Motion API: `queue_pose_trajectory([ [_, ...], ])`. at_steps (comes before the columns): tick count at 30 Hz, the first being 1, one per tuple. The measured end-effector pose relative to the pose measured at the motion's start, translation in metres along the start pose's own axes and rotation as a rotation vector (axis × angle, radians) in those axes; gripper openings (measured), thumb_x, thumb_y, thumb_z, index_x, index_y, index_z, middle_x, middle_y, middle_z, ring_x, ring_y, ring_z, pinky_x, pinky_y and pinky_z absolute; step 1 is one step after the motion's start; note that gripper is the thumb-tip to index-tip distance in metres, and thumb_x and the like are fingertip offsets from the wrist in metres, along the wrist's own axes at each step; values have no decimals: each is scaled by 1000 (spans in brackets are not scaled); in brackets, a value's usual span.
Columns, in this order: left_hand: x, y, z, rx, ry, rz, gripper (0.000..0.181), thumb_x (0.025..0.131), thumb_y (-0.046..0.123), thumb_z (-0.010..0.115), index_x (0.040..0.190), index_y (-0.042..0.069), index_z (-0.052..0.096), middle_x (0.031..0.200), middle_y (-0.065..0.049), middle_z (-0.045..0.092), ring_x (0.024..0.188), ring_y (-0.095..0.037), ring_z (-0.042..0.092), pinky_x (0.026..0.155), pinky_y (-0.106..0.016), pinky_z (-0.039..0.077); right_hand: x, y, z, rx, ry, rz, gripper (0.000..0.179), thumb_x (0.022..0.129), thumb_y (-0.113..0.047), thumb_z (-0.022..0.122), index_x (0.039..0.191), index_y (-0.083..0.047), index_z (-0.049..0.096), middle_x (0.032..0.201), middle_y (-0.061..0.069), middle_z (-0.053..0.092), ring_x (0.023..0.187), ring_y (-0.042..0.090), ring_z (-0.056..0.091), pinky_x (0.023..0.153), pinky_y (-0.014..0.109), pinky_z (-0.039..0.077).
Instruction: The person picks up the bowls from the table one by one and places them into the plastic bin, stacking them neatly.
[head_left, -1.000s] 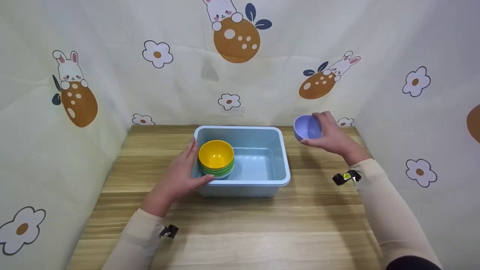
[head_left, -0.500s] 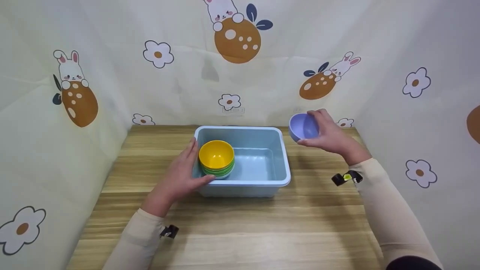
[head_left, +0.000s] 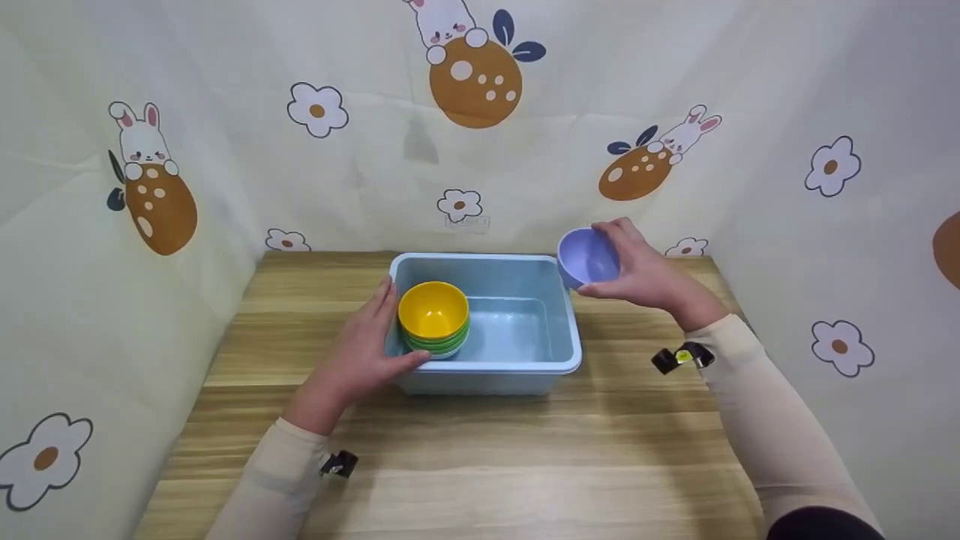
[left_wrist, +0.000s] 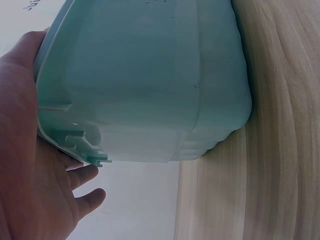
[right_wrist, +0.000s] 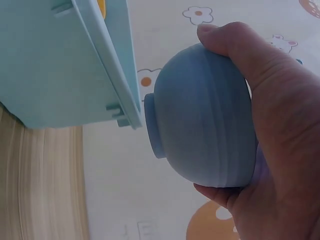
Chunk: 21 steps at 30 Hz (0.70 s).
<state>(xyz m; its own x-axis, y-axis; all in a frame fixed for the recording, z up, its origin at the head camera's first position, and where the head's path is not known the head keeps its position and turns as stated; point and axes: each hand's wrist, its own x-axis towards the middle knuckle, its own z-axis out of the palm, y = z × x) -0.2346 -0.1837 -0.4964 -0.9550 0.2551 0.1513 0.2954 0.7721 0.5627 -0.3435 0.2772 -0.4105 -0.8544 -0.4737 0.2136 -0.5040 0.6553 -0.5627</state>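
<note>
My right hand [head_left: 641, 274] holds a purple bowl [head_left: 583, 259] tilted on its side over the right rim of a light blue plastic basin [head_left: 480, 381]. Thumb and fingers span its rim; in the right wrist view the bowl's base [right_wrist: 154, 125] faces the basin. At the basin's left front corner, my left hand [head_left: 356, 352] grips the rim, thumb over the front edge and fingers along the left side. Inside, on the left, stands a stack of bowls, with a yellow bowl [head_left: 433, 309] on top and green bowls [head_left: 454, 341] below.
The basin stands at the back of a wood-grain table [head_left: 487, 465]. A pale curtain [head_left: 360, 172] printed with rabbits and flowers hangs behind and on both sides. Bare basin floor [head_left: 510, 330] shows right of the stack.
My right hand has carried the purple bowl leftward, from beside the basin to over its right rim. The left hand and the stacked bowls stay in place.
</note>
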Motion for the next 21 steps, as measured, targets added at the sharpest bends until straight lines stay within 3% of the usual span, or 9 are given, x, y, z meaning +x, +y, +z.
queue_pose_trajectory([
  [21, -1, 0, 0, 6, -18, -17, 125, 91, 74, 76, 178, 10, 15, 187, -4, 2, 168, -42, 20, 128, -70, 27, 22, -30, 22, 30, -97, -67, 116, 78, -52, 99, 168, -9, 40, 153, 13, 44, 135, 34, 54, 109, 54, 57],
])
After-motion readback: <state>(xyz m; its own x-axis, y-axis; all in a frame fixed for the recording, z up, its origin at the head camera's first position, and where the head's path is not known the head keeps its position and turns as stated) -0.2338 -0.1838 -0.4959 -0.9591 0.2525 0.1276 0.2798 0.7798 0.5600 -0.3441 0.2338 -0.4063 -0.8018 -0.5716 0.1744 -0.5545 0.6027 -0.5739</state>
